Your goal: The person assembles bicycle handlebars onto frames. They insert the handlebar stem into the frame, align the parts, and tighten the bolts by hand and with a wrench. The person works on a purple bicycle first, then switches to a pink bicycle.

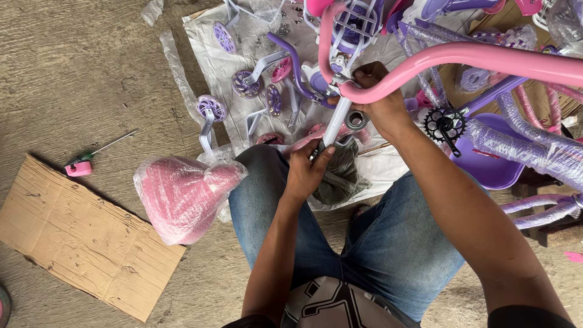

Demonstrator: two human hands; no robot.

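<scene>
Outdoors | concrete floor [79,67] | cardboard [79,243] | hands on white fork [336,124]

Bare grey concrete floor [79,73], daylit

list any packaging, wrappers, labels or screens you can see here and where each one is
Pink saddle in clear plastic bag: on the floor by the person's left knee, rounded.
Flat brown cardboard sheet: floor, lower left.
Clear plastic wrap: wound round the purple frame tubes, right.
Loose clear plastic strip: floor, upper left.
No labels or screens visible.
</scene>
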